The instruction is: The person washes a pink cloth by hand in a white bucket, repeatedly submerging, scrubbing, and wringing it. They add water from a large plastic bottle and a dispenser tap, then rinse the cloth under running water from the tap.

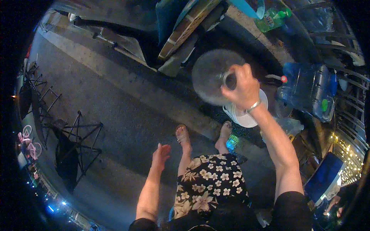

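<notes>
My right hand (244, 88), with a bracelet at the wrist, is raised in front of me, its fingers curled around a small round container (230, 80) with a dark inside. Behind and to the left of it shows a large round grey thing (208, 78), blurred, perhaps a basin or lid. Under my right wrist is a white plastic bucket or tub (250, 119), partly hidden by the hand. My left hand (162, 154) hangs low over the pavement with its fingers apart and nothing in it.
A large blue plastic water jug (303, 83) lies on the right, near metal racks. Farther up stands a green bottle (270, 21) by the kerb. Folding metal frames (79, 127) and a pink bicycle (30, 144) are on the left. A blue box-like thing (325, 173) is at lower right.
</notes>
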A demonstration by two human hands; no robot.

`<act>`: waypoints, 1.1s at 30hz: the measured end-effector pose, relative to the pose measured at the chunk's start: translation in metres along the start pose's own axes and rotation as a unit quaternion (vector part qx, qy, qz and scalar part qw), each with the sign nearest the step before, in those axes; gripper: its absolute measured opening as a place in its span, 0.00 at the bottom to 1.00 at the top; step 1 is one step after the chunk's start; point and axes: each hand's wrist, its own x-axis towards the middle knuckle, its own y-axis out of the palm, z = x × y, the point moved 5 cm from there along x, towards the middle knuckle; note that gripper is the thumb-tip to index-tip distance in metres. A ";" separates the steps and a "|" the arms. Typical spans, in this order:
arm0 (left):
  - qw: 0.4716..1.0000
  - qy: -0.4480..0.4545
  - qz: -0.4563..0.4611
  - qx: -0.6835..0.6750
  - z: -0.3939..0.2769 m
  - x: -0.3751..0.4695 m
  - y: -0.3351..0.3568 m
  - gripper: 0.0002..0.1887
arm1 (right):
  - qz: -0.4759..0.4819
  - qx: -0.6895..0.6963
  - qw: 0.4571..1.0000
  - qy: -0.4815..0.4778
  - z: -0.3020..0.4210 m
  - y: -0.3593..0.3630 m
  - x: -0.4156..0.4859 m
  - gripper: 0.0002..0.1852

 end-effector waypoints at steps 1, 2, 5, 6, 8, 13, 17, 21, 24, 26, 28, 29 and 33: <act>1.000 -0.008 -0.007 0.000 0.000 -0.003 -0.005 0.30 | -0.019 -0.010 1.000 0.010 -0.006 0.001 0.010 0.29; 1.000 -0.015 -0.014 0.001 0.000 -0.006 -0.009 0.29 | -0.046 -0.005 0.999 -0.004 -0.015 0.003 0.022 0.29; 0.999 -0.008 -0.008 0.032 -0.010 -0.010 0.000 0.26 | -0.061 0.020 0.998 0.027 -0.035 -0.001 0.048 0.31; 0.999 -0.010 -0.007 0.040 -0.013 -0.008 0.006 0.26 | -0.067 0.020 0.997 0.031 -0.042 0.001 0.055 0.31; 0.998 -0.014 -0.002 0.062 -0.019 -0.005 0.016 0.25 | -0.078 0.005 0.996 0.037 -0.062 0.003 0.069 0.32; 0.993 0.041 0.039 0.105 -0.043 0.004 0.063 0.17 | -0.057 0.027 0.997 0.051 -0.122 -0.007 0.115 0.36; 0.983 0.078 0.039 0.160 -0.073 -0.003 0.104 0.18 | 0.006 -0.038 0.994 0.105 -0.109 0.002 0.125 0.34; 0.981 0.088 0.061 0.161 -0.076 -0.017 0.137 0.17 | 0.000 -0.013 0.988 0.156 -0.073 -0.004 0.100 0.37; 0.989 0.051 0.054 0.125 -0.056 -0.030 0.141 0.17 | 0.013 0.031 0.991 0.131 -0.055 -0.010 0.072 0.32; 0.986 0.056 0.075 0.139 -0.056 -0.046 0.145 0.17 | 0.041 0.054 0.991 0.115 -0.051 -0.011 0.065 0.31; 0.982 0.043 0.076 0.167 -0.054 -0.056 0.154 0.18 | 0.055 0.066 0.992 0.095 -0.056 -0.011 0.065 0.30; 0.982 0.045 0.066 0.170 -0.056 -0.059 0.157 0.18 | 0.058 0.059 0.992 0.096 -0.063 -0.008 0.070 0.30; 0.980 0.044 0.058 0.184 -0.054 -0.076 0.169 0.19 | 0.105 0.073 0.991 0.042 -0.080 -0.019 0.076 0.32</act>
